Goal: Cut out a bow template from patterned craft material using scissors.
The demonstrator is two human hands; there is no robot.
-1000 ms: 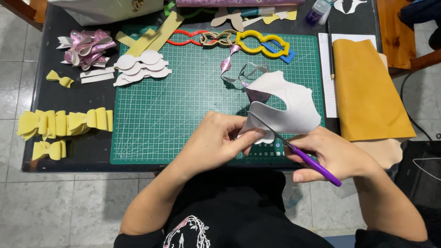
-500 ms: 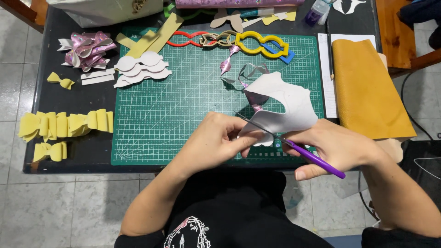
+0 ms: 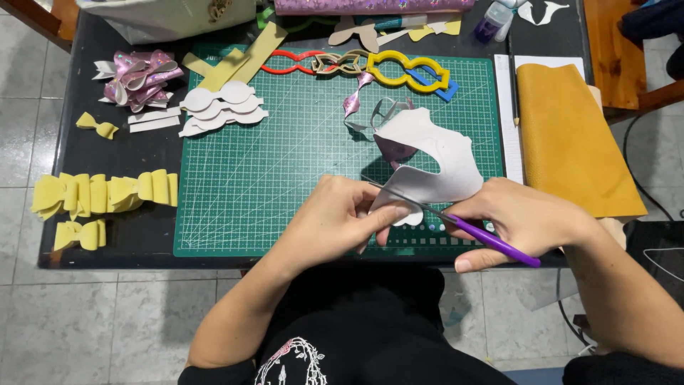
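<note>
White curved sheet of craft material (image 3: 434, 160), pinched in the left hand's (image 3: 335, 217) fingertips over the green cutting mat's (image 3: 249, 178) near edge, has turned slightly as the right hand (image 3: 524, 221), fingers closed around purple-handled scissors (image 3: 491, 242), advances the cut.
</note>
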